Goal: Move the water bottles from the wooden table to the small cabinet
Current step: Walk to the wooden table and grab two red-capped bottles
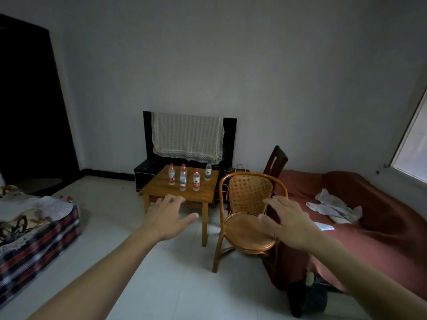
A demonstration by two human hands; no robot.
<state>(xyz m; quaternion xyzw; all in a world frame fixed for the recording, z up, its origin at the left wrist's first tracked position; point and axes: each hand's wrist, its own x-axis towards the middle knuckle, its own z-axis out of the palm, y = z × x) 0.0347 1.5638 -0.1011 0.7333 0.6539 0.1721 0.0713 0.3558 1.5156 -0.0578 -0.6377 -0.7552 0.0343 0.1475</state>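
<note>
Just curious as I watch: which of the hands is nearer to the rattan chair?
Right. The right hand hovers open in front of the rattan chair, overlapping its seat and back in view. The left hand reaches toward the wooden table, left of the chair.

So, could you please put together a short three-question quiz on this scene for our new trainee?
1. How many water bottles stand on the wooden table?
2. True or false: the left hand is already gripping a bottle.
3. Which piece of furniture stands right beside the table, on its right in the head view? A) a cane chair B) a fridge C) a bookshelf

Key
1. Five: four with red caps and red labels, one with a green label.
2. False: both the left hand and the right hand are open, fingers spread, short of the table and holding nothing.
3. A.
</note>
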